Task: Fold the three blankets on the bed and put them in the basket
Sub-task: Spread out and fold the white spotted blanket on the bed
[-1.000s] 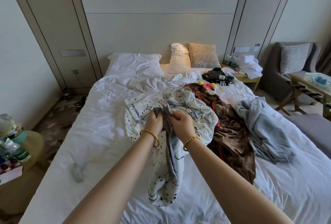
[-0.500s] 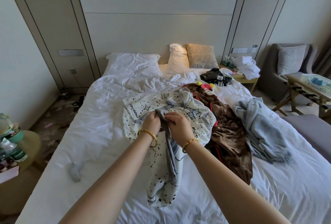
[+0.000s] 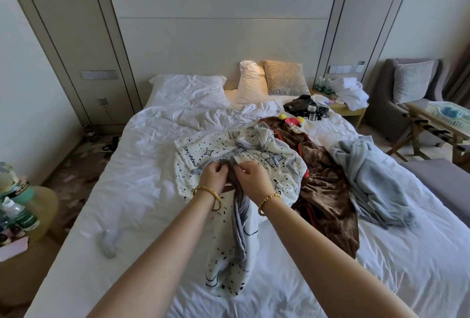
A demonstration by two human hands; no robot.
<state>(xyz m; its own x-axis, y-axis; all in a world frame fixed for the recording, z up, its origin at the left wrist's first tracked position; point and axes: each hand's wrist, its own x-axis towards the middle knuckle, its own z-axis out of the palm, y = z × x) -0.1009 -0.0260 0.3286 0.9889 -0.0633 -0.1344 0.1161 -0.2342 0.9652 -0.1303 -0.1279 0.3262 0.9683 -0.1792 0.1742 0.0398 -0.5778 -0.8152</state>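
Star-print blanket (image 3: 269,162): your left hand (image 3: 212,177) and right hand (image 3: 251,180) both pinch its grey edge; brown blanket (image 3: 328,190) lies just beside it.

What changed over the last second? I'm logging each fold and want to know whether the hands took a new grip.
Little changed. Both hands, left hand and right hand, keep their grip on the grey edge of the spotted white blanket and have sunk slightly toward the bed, the right hand working along the edge. Nothing was let go. The brown blanket and light blue blanket lie as before, unfolded.
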